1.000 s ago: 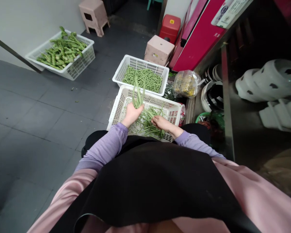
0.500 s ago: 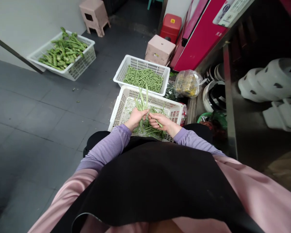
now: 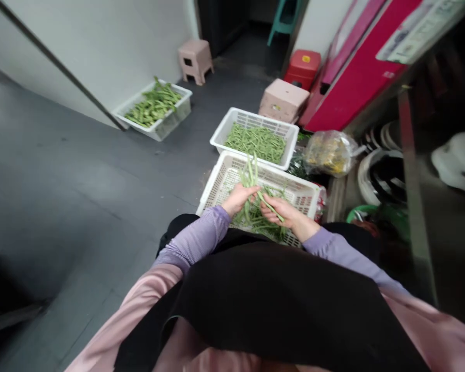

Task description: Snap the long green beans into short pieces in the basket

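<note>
My left hand (image 3: 239, 198) is closed around a small bunch of long green beans (image 3: 250, 173), which stick up past the fingers. Between finger and thumb of my right hand (image 3: 282, 211) is a single green bean (image 3: 270, 207), slanting down to the right; its upper end meets the left fingertips. Both hands are over a white plastic basket (image 3: 213, 190) in front of my lap, where more beans (image 3: 261, 223) lie in a loose heap. Just beyond stands a second white basket (image 3: 221, 135) holding many short bean pieces (image 3: 258, 142).
A white basket of thick green vegetables (image 3: 155, 106) stands by the wall at left. Pink stools (image 3: 196, 58), a red stool (image 3: 303, 67) and a magenta cabinet (image 3: 360, 67) are at the back. A clear bag (image 3: 330, 151) and a steel shelf post (image 3: 414, 191) are on my right.
The view has swung, so everything sits lower and mostly further right. My right hand has drawn slightly apart from the left, and more of its bean shows.
</note>
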A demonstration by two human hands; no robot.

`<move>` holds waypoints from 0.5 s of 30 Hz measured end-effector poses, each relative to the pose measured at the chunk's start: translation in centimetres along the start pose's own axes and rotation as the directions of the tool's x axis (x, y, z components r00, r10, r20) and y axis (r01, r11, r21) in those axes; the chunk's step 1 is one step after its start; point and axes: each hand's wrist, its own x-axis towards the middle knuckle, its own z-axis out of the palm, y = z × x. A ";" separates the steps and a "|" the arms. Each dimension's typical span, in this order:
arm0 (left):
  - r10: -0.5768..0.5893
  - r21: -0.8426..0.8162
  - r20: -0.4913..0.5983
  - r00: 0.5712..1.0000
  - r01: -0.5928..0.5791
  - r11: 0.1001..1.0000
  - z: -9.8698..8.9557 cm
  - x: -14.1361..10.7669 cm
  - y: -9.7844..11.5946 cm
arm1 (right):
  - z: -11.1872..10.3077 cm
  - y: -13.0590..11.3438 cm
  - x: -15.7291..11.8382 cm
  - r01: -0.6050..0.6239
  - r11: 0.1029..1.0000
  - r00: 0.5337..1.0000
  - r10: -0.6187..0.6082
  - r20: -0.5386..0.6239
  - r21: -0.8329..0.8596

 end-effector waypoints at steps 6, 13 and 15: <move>0.080 0.113 -0.174 0.982 -0.060 0.992 -0.3 -0.6 -0.6 | -0.2 1.7 0.7 0.123 0.990 0.986 -0.129 -0.103 -0.070; 0.395 0.594 -0.014 0.919 -0.310 0.743 1.4 -3.8 -2.1 | -2.4 2.8 4.4 0.229 0.973 0.900 -0.206 -0.384 0.014; 0.341 0.688 0.126 0.932 -0.330 0.647 1.8 -4.3 -2.4 | -3.3 3.0 4.8 0.211 0.978 0.919 -0.196 -0.342 0.006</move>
